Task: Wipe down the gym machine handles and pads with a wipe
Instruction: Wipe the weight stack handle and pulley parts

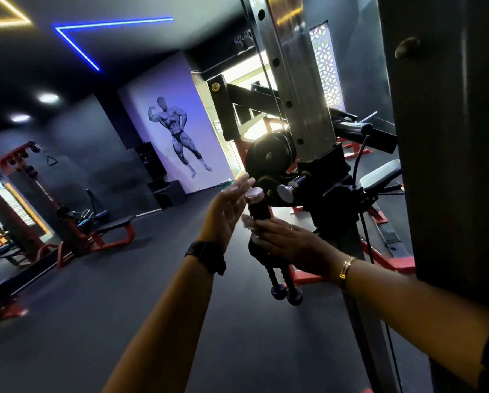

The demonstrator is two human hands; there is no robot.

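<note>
Flat right hand (291,245) and left hand (227,214) flank chrome-capped cylindrical handle (258,211).

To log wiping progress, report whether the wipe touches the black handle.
Touching. The head view shows the right hand pressing the wipe flat against the black handle, with no gap visible.

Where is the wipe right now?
Head view, centre: the wipe lies under the fingers of the right hand, pressed against the black handle of the cable machine, with the open left hand beside it.

No legible text or signs
</note>
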